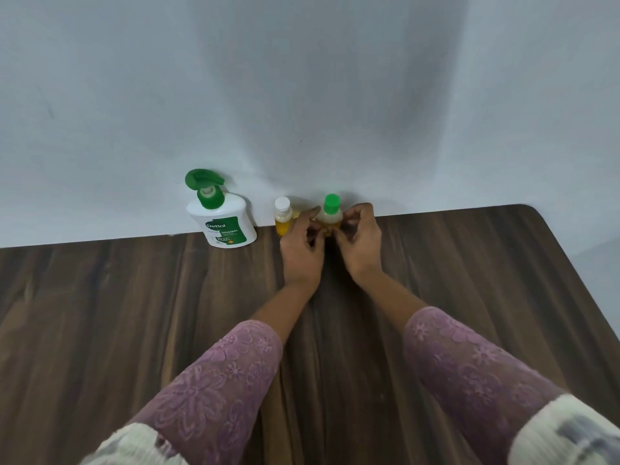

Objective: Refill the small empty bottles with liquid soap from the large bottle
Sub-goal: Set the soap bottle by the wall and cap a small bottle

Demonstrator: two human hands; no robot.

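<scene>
A large white soap bottle with a green pump top stands against the wall at the back of the table. To its right stands a small white-capped bottle with yellow liquid inside. Beside that is a small green-capped bottle holding yellowish liquid. My left hand and my right hand both grip the lower body of the green-capped bottle, one on each side, fingers curled round it. The bottle's base is hidden behind my fingers.
The dark wooden table meets a pale grey wall at the back. Its rounded far right corner lies to the right of my hands.
</scene>
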